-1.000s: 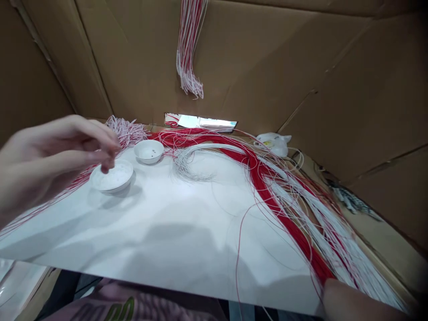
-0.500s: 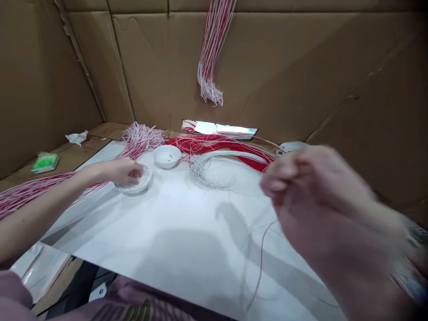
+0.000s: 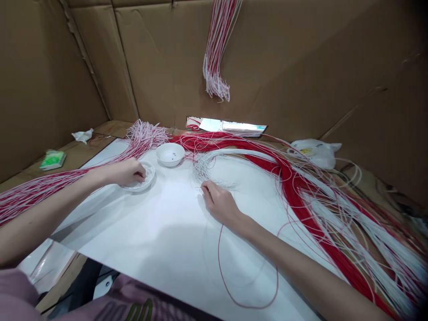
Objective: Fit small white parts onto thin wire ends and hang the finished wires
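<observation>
Thin, glossy red cord (image 3: 249, 307) loops over the white sheet (image 3: 157, 209) below the right hand (image 3: 220, 203), fingertips pinched, contents unclear; left hand (image 3: 129, 173), grasp indiscernible, dips into a bowl (image 3: 137, 190) of white bits (image 3: 147, 173), near another bowl (image 3: 165, 161) holding dark specks (image 3: 174, 157).

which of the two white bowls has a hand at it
The nearer bowl, on the left: the left hand reaches into it. The farther bowl, with dark specks inside, is untouched.

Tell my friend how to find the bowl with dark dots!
Find the white tabletop below the brown cardboard wall. Left of centre, toward the back, a round white bowl stands beyond and right of a nearer white bowl. Dark specks show inside it; the person's left hand is at the other.
</observation>
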`<state>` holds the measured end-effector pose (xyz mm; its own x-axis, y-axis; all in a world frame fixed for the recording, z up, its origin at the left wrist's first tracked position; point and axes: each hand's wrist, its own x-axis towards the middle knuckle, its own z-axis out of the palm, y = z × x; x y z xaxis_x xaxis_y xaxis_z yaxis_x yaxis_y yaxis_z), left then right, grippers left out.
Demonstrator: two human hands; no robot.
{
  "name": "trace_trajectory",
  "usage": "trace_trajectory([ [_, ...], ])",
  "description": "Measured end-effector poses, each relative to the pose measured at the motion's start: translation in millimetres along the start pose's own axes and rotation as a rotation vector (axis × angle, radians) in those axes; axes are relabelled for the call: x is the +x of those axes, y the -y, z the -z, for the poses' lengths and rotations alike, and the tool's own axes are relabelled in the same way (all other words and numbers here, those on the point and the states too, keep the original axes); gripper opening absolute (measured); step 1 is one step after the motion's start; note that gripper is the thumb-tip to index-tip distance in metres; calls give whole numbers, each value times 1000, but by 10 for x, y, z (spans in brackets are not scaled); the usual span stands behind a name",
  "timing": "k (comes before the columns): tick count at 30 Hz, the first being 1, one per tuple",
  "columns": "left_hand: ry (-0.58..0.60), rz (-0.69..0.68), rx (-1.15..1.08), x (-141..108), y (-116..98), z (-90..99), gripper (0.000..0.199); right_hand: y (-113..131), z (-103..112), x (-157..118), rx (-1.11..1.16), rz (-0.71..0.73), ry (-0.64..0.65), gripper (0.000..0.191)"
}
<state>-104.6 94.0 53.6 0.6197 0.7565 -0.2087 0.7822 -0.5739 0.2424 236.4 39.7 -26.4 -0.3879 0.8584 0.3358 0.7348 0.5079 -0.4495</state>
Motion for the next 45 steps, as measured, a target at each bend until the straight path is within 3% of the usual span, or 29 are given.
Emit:
trace_trajectory([
  [12, 17, 107, 50, -76, -96, 160, 22, 14, 0, 7, -32, 36, 20, 20],
  [15, -89, 47, 42, -108, -161, 207, 26, 10, -2, 9, -20, 45, 21, 20],
  [18, -275, -106, 4, -130, -420, 199, 29, 3, -5, 8, -19, 47, 19, 19],
  [20, -325, -201, -25, -109, -655, 110, 28, 1, -6, 6, -27, 43, 16, 19],
  [24, -189, -340, -7, 55, -971, -250, 28, 4, -5, 4, -45, 47, 14, 19],
  [28, -155, -328, 3, 256, -958, -571, 28, 7, -6, 8, -44, 62, 13, 19],
  [31, -165, -290, -67, 324, -909, -656, 25, 5, -10, 10, -49, 67, 18, 18],
  [34, -179, -297, -100, 278, -912, -564, 23, 7, -6, 10, -44, 58, 26, 18],
  [37, -285, -272, -80, 139, -878, -273, 25, 16, 5, 9, -42, 55, 32, 19],
  [40, -445, -78, 31, -21, -701, 83, 26, 25, 14, 11, -45, 50, 37, 19],
  [42, -294, 75, 71, -98, -524, 233, 23, 28, 15, 13, -44, 47, 37, 19],
  [45, 35, 154, 55, -141, -284, 247, 18, 29, 10, 17, -44, 48, 34, 19],
])
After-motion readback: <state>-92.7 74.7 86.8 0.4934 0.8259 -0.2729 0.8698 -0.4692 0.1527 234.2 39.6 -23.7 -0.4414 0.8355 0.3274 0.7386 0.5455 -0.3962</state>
